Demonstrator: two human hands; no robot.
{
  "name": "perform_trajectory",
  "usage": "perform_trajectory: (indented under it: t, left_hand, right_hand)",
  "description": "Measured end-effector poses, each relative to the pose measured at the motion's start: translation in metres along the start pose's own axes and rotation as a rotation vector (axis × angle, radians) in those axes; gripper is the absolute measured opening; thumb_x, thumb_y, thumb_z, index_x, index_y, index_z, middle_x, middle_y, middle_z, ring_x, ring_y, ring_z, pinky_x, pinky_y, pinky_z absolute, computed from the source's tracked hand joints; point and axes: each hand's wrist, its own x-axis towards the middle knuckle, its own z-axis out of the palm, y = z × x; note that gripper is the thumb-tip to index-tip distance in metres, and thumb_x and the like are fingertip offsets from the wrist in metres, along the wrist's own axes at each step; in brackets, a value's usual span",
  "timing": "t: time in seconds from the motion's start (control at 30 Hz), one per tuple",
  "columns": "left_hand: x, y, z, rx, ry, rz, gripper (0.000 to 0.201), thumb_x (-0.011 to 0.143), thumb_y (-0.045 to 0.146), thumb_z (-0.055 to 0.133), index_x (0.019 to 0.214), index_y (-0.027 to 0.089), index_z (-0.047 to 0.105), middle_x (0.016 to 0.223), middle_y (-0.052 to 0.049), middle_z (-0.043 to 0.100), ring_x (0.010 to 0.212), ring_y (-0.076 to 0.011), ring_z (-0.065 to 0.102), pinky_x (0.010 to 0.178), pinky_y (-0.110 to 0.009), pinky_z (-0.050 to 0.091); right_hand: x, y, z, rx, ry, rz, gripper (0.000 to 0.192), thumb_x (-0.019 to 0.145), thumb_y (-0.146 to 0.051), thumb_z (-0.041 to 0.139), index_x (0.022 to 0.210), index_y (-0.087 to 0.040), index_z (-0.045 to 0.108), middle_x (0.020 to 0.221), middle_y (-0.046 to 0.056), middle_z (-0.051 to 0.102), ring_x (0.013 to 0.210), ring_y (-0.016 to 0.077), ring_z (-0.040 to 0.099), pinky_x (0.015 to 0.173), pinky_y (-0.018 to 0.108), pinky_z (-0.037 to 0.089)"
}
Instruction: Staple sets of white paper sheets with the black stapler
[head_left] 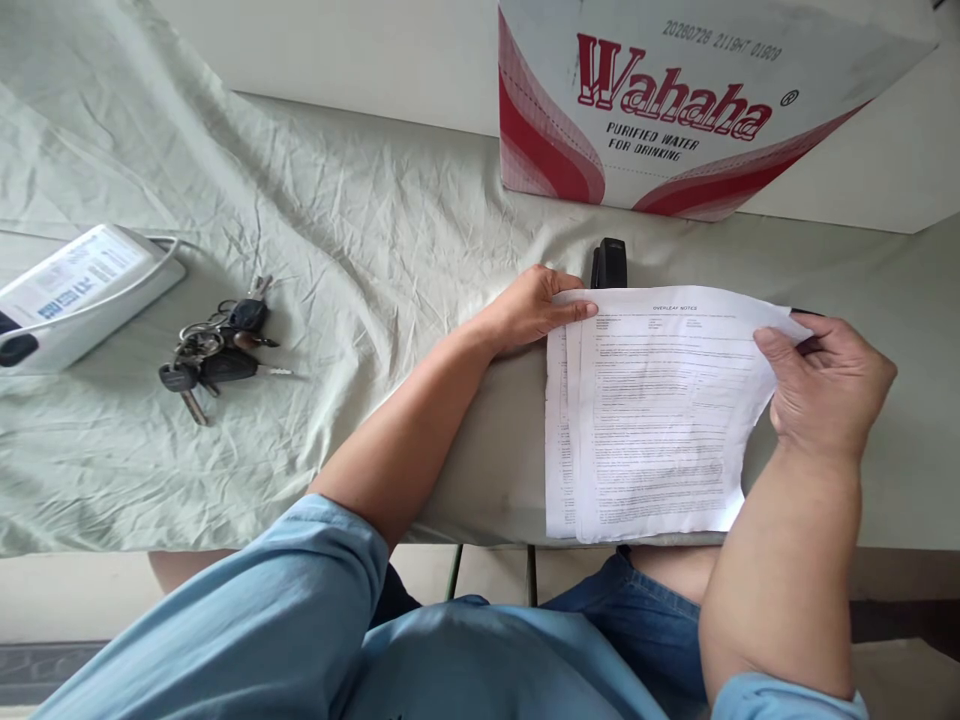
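Several printed paper sheets (664, 420) lie slightly fanned, with more page edges showing along their left side. The top page is headed "OVERLEAF NOTES". My left hand (536, 310) pinches the upper left corner, thumb on top. At the upper right corner, my right hand (829, 380) grips the paper between thumb and fingers, and that edge curves upward. Just beyond the top edge of the pages stands a black stapler (611, 262), partly covered by them. A dark thing shows behind my right fingers, too hidden to name.
A Wahaha water carton (675, 110) stands at the back against a white surface. To the left, a bunch of keys (225, 345) lies on the wrinkled green cloth (360, 250). Farther left is a white device (90, 290) with a label and cord. The table's front edge borders my lap.
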Motion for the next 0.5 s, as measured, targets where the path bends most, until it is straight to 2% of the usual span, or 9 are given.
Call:
perform_trajectory:
  t: [0.1,0.3,0.4,0.5]
  left_hand:
    - [-0.001,0.003,0.000,-0.005,0.001,0.006,0.066,0.093,0.076,0.094,0.074,0.022,0.061,0.076,0.001,0.053,0.074,-0.0142,0.048,0.072,-0.033,0.041]
    - [0.000,0.004,0.002,0.029,0.005,0.028,0.066,0.095,0.081,0.089,0.080,0.020,0.069,0.080,-0.001,0.061,0.078,-0.0158,0.054,0.076,-0.033,0.045]
    - [0.000,0.003,0.003,0.025,0.007,0.037,0.068,0.096,0.079,0.089,0.075,0.022,0.061,0.077,0.000,0.054,0.078,-0.0155,0.050,0.076,-0.033,0.043]
    - [0.002,0.001,0.004,0.013,0.028,0.037,0.073,0.097,0.079,0.089,0.070,0.023,0.050,0.075,0.001,0.045,0.075,-0.0146,0.043,0.074,-0.034,0.039]
  right_hand:
    - [-0.001,-0.002,0.001,0.011,-0.006,-0.012,0.036,0.068,-0.045,0.105,0.096,-0.026,0.092,0.077,-0.002,0.075,0.072,0.0190,0.062,0.083,0.045,0.063]
    - [-0.006,-0.007,0.009,-0.033,-0.015,0.000,0.040,0.071,-0.058,0.102,0.088,-0.026,0.085,0.075,-0.002,0.075,0.070,0.0191,0.061,0.073,0.041,0.060]
    - [-0.007,-0.008,0.013,-0.027,-0.036,0.020,0.042,0.072,-0.060,0.105,0.089,-0.027,0.084,0.074,-0.002,0.076,0.069,0.0191,0.064,0.076,0.042,0.062]
    - [-0.007,-0.008,0.016,0.052,-0.010,0.034,0.044,0.069,-0.056,0.106,0.092,-0.026,0.085,0.083,0.001,0.084,0.076,0.0212,0.072,0.080,0.042,0.064]
